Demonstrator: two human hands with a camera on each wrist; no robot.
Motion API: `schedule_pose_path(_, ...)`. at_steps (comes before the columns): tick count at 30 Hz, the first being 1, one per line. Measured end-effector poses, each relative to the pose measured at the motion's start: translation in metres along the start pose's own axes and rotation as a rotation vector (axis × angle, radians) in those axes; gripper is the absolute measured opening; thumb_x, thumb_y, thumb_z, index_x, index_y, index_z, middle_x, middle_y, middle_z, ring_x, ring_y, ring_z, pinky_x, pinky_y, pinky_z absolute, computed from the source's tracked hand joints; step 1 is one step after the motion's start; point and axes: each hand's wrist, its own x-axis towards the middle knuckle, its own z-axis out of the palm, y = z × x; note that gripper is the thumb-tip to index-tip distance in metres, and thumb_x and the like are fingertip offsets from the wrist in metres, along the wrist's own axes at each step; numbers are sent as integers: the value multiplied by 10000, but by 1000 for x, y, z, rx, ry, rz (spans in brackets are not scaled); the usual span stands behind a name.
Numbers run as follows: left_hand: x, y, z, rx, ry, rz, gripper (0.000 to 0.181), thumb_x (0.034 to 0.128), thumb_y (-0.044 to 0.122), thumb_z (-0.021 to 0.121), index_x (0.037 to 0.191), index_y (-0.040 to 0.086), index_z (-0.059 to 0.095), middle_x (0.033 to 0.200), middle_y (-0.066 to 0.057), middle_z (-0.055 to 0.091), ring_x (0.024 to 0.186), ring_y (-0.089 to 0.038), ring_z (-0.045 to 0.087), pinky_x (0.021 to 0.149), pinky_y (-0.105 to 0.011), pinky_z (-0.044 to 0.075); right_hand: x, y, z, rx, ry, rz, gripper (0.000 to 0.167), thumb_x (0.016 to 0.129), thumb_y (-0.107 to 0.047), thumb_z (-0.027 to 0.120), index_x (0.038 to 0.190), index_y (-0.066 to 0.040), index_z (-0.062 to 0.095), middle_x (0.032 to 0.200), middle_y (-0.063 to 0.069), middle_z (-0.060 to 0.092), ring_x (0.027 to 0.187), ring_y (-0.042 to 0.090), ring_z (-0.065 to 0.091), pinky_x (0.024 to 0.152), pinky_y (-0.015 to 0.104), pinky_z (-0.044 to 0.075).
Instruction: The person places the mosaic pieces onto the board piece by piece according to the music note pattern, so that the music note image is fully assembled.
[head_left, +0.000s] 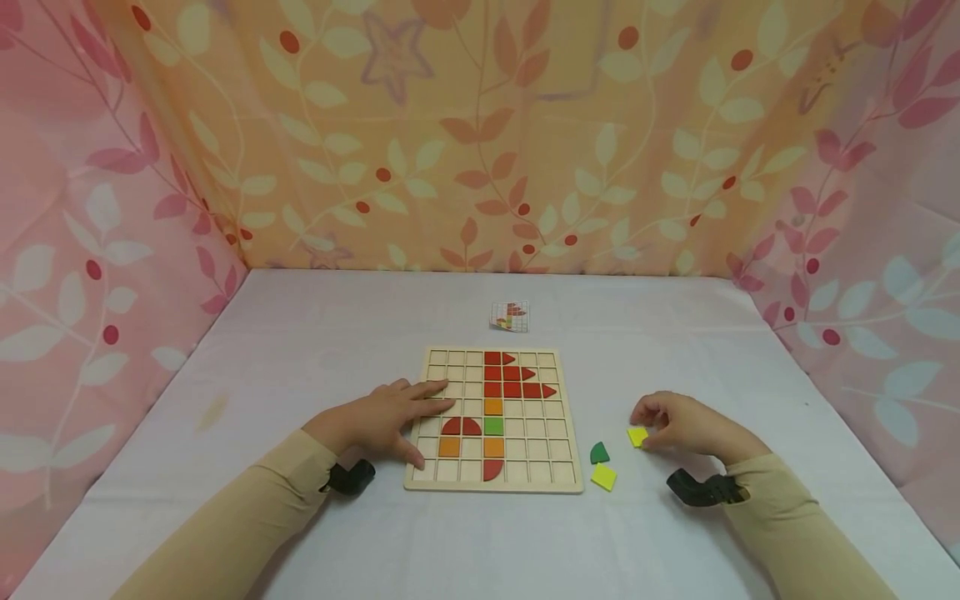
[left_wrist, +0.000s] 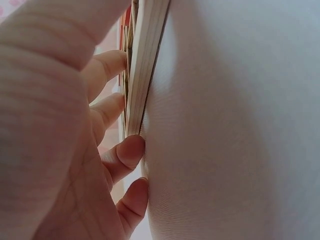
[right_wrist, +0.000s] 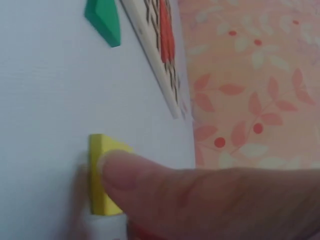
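A wooden grid board (head_left: 528, 450) lies on the table with red, orange and green pieces set in its cells. My left hand (head_left: 375, 417) rests at the board's left side, its fingers spread over the edge; in the left wrist view, two fingertips touch the board's rim (left_wrist: 145, 65). To the right of the board, my right hand (head_left: 686, 425) pinches a yellow square tile (head_left: 637, 437). Its thumb (right_wrist: 150, 175) covers part of that tile (right_wrist: 97, 175) in the right wrist view; the other fingers are mostly hidden there. Nearby lie a green quarter-circle piece (head_left: 599, 453) and another yellow square (head_left: 603, 477).
A small printed card (head_left: 510, 317) with a coloured grid picture lies beyond the board. White cloth (head_left: 300, 325) covers the table. Patterned curtains (head_left: 480, 133) stand at the back and both sides. Black wrist devices (head_left: 351, 477) sit at both sleeves.
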Motion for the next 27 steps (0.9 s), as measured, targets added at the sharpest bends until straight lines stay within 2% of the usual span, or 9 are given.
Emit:
schedule_pose_path(6, 0, 1, -2, -19, -5, -15, 955, 604, 719, 603, 1429, 404, 238, 1527, 107, 83, 1340, -328, 168, 1042, -520, 175, 2, 4, 4, 7, 1, -21, 226, 697, -74, 760, 815, -139, 579, 755, 12, 501, 728, 179, 441, 621, 303, 369)
schedule_pose_path(10, 0, 0, -1, -11, -4, -14, 957, 600, 731, 591, 1428, 410, 233, 1526, 117, 78, 1325, -305, 192, 1035, -502, 196, 2, 3, 4, 1, 4, -31, 245, 678, -69, 770, 790, -135, 562, 723, 3, 500, 694, 174, 447, 597, 290, 368)
schedule_pose_path(21, 2, -3, 1, 14, 0, 7, 973, 589, 757, 566, 1431, 410, 223, 1525, 118, 77, 1240, -213, 267, 1006, -454, 241, 5, -2, -1, 43, -33, 21, 130, 744, -69, 714, 758, -117, 594, 652, -1, 515, 652, 170, 466, 572, 286, 373)
schedule_pose_path(25, 2, -3, 2, 9, -1, 2, 973, 583, 760, 565, 1427, 422, 220, 1523, 129, 74, 1221, -198, 274, 995, -442, 253, 7, -11, -3, 59, -51, 65, 43, 784, -102, 693, 799, -113, 654, 667, 8, 550, 675, 174, 476, 597, 304, 388)
schedule_pose_path(27, 2, -3, 2, 5, -2, 0, 973, 580, 758, 568, 1426, 424, 222, 1523, 129, 75, 1220, -205, 275, 992, -445, 255, 8, -17, -3, 60, -44, 58, 31, 791, -101, 686, 808, -120, 668, 690, 6, 573, 686, 175, 484, 611, 311, 397)
